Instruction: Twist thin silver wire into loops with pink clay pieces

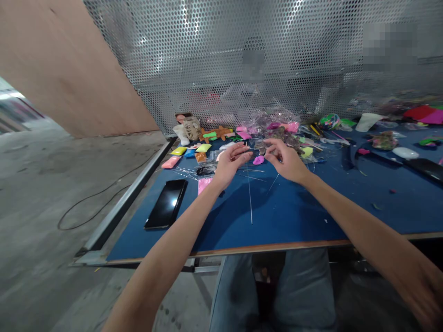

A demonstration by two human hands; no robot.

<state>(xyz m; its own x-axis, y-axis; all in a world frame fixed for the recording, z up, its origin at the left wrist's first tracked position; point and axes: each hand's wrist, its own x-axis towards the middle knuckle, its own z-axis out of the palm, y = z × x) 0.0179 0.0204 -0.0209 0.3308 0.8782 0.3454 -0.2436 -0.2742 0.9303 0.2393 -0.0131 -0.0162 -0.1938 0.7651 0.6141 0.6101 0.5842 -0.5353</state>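
Note:
My left hand is over the blue table with its fingertips pinched together, thumb toward the right. A thin metal wire runs from its fingertips down toward the table's front. My right hand faces it, fingers curled and thumb drawn in; a fine pale line seems to span the gap between both hands. A short wire slants below the right hand. Between and just behind the hands lies a magenta lump of clay. More loose wires lie to the left, beside a pink packet.
A black phone lies on the left of the table. Coloured clay packets, an orange figure and crumpled plastic crowd the back. A perforated metal panel rises behind. On the right are a white oval piece and a dark object.

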